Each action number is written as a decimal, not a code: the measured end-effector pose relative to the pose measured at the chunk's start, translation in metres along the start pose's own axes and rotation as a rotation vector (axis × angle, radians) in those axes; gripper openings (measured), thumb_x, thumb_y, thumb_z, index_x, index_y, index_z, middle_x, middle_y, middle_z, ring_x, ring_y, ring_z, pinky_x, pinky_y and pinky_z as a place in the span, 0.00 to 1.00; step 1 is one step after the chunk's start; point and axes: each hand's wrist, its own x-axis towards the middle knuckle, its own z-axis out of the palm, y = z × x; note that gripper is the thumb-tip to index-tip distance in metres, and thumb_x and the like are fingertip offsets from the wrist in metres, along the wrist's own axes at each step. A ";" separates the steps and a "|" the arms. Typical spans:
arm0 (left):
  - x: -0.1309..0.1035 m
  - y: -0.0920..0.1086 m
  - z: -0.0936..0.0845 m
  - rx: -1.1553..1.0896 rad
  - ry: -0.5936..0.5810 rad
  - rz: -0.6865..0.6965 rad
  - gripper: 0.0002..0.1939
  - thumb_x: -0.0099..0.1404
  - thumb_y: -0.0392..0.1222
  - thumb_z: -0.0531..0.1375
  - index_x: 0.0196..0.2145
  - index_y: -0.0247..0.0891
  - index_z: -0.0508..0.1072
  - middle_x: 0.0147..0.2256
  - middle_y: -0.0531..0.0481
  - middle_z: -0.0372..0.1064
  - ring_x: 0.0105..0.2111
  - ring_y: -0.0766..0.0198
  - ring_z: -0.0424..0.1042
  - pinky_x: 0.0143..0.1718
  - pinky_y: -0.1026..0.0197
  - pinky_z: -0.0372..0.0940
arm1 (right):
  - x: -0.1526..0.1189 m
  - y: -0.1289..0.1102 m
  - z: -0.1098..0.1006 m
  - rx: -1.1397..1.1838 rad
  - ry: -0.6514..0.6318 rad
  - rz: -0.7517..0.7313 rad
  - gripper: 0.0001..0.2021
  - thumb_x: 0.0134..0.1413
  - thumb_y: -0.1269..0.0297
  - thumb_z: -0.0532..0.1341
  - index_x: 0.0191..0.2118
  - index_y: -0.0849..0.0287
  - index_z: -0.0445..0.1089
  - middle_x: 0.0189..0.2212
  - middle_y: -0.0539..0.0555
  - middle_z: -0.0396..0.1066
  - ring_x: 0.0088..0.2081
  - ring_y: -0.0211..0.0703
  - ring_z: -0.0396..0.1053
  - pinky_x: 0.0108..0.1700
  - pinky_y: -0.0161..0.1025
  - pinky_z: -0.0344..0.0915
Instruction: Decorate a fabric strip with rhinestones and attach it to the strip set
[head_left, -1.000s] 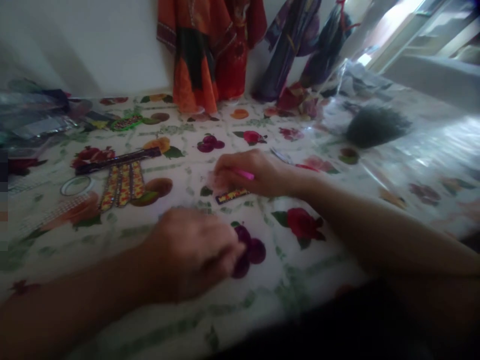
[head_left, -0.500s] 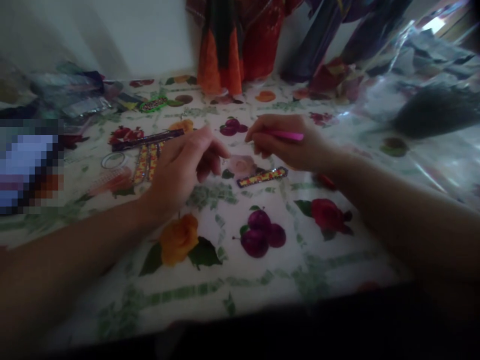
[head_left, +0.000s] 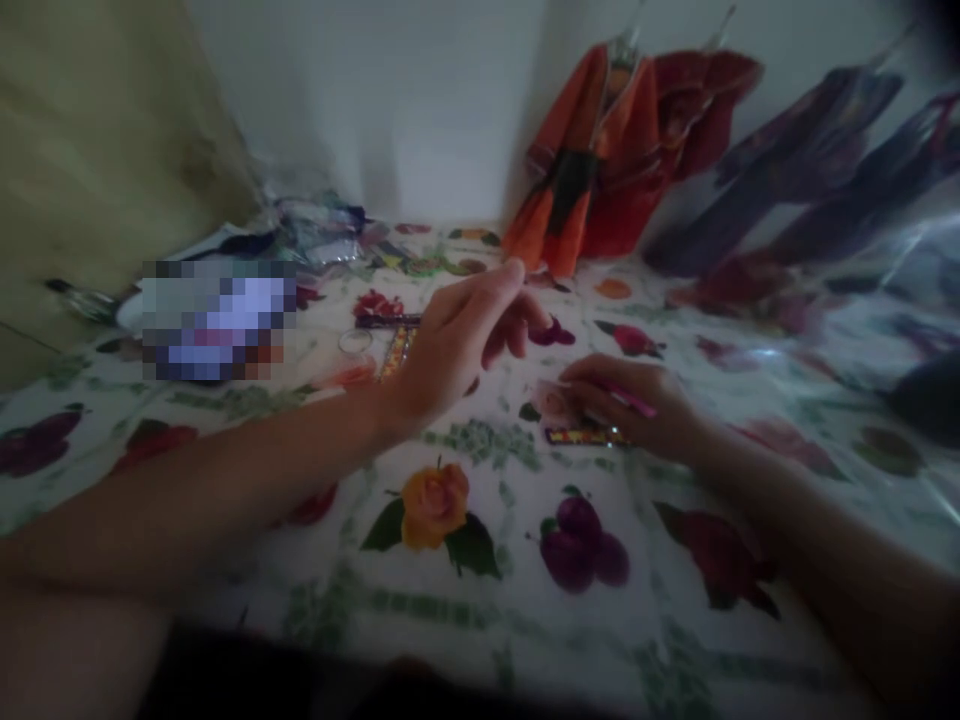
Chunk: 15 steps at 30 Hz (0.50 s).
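My right hand point(head_left: 637, 405) is closed around a slim pink pen-like tool point(head_left: 640, 403), its tip hidden by the fingers. Just below that hand lies a short strip point(head_left: 581, 437) with a yellow and red pattern and a dark, sparkling border; the hand covers part of its right end. My left hand point(head_left: 476, 325) is held above the table with fingers loosely bent and apart, nothing visible in them. Behind it, partly hidden, are more yellow patterned strips point(head_left: 395, 352) and a dark strip point(head_left: 382, 321). A clear ring point(head_left: 355, 343) lies left of these.
A fruit-and-flower tablecloth point(head_left: 495, 500) covers the table. At left is a blurred-out phone-like device point(head_left: 225, 320). Plastic packets point(head_left: 322, 235) lie at the back left. Small orange and red garments point(head_left: 577, 170) and dark ones point(head_left: 810, 160) hang along the wall. Shiny plastic lies at right.
The view has turned left and up, so the table things sit farther right. My right hand has come down to the patterned strip. My left hand appears a little higher, still loosely bent.
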 end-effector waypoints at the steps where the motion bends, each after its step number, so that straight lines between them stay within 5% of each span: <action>1: 0.002 0.005 -0.002 0.000 0.011 0.007 0.24 0.74 0.53 0.51 0.30 0.36 0.77 0.23 0.50 0.66 0.23 0.69 0.64 0.18 0.66 0.51 | 0.000 -0.002 -0.001 -0.007 -0.009 0.003 0.09 0.65 0.60 0.55 0.42 0.56 0.71 0.33 0.52 0.75 0.33 0.44 0.73 0.37 0.40 0.67; 5: 0.007 0.019 -0.008 -0.024 0.088 -0.033 0.22 0.73 0.52 0.52 0.31 0.37 0.78 0.23 0.50 0.67 0.22 0.69 0.63 0.19 0.67 0.54 | 0.001 -0.001 -0.006 -0.014 -0.017 0.040 0.10 0.66 0.61 0.54 0.45 0.55 0.69 0.37 0.54 0.76 0.35 0.44 0.75 0.38 0.40 0.69; 11: 0.014 0.037 -0.014 -0.001 0.146 0.088 0.23 0.73 0.52 0.51 0.29 0.37 0.77 0.21 0.51 0.67 0.21 0.70 0.64 0.18 0.69 0.54 | -0.004 -0.004 -0.012 0.044 0.091 -0.031 0.08 0.64 0.63 0.55 0.46 0.55 0.69 0.38 0.54 0.75 0.36 0.45 0.74 0.38 0.41 0.69; 15: 0.008 0.042 -0.017 0.058 0.068 0.062 0.21 0.74 0.49 0.50 0.31 0.39 0.78 0.22 0.51 0.67 0.20 0.69 0.63 0.18 0.66 0.54 | -0.007 -0.043 -0.026 0.208 -0.117 -0.085 0.08 0.62 0.67 0.54 0.44 0.51 0.68 0.36 0.54 0.74 0.34 0.46 0.73 0.33 0.41 0.69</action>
